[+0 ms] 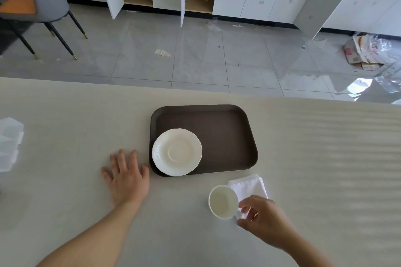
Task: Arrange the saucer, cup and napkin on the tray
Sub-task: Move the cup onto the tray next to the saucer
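A dark brown tray (227, 132) lies on the pale table. A cream saucer (176, 151) sits in the tray's near left corner, its edge over the rim. An empty white cup (222, 201) stands upright on the table in front of the tray. My right hand (264, 219) is at the cup's right side, thumb and forefinger pinched around its handle. A folded white napkin (249, 186) lies behind the cup, partly under my fingers. My left hand (127, 175) rests flat on the table just left of the tray, fingers spread.
A clear plastic container (9, 143) sits at the table's left edge. The table's far edge runs behind the tray, with grey floor tiles, open white cabinets and a grey chair (36, 0) beyond.
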Available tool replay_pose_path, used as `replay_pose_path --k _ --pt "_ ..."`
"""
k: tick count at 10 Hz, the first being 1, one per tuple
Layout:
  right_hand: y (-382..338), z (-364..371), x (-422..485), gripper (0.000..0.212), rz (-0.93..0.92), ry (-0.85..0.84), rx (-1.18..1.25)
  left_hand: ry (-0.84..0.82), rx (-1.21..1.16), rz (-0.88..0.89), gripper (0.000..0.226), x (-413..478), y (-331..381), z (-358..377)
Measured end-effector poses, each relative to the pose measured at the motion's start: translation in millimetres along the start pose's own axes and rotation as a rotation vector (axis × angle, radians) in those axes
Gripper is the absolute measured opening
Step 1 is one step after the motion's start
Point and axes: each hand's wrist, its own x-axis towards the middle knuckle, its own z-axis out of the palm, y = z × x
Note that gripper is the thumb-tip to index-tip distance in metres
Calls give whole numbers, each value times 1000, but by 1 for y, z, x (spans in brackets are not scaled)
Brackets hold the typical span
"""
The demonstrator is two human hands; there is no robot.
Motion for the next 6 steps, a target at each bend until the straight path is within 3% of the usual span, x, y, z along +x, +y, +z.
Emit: replay_pose_path --k 3,6 --pt "3 21 -6 7 -100 190 -55 16 -20 -3 52 -1 0 1" --pt "3 7 13 12 -164 433 -31 32 -9 0 52 -1 -1 2"
